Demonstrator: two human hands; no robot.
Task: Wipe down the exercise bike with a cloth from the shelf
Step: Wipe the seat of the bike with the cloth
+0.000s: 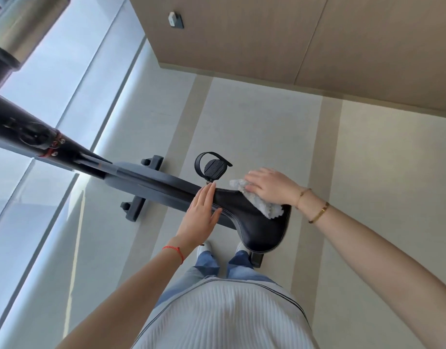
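Looking straight down from the head camera, we see the exercise bike (141, 180) stretched out below us, its dark frame running from the far left toward the near centre and ending in the black saddle (254, 222). The right hand (267, 187) lies flat on a white fluffy cloth (257, 200), fingers laid over it and pressing it onto the saddle's right edge; we make the fingers out as fairly straight rather than clenched round the fabric, and the cloth spills out from under the palm toward the wide rear of the seat. The left hand (201, 217) rests on the narrow nose of the saddle, fingers straight and together, thumb spread along the near side, gripping nothing. Just beyond the saddle's nose, a black pedal (212, 167) with its strap loop sits on the far side of the frame, and the crossbar foot (141, 187) of the bike lies across the pale floor (254, 122). On the right wrist we see two gold bracelets (315, 210); on the left wrist a red cord (174, 250). Below the saddle, blue jeans (209, 268) and white shoes (205, 248) stand close beside the bike, and a white ribbed top (224, 316) fills the near edge. A wood-panelled wall (292, 34) runs along the far right, and a glass wall (40, 122) along the left.
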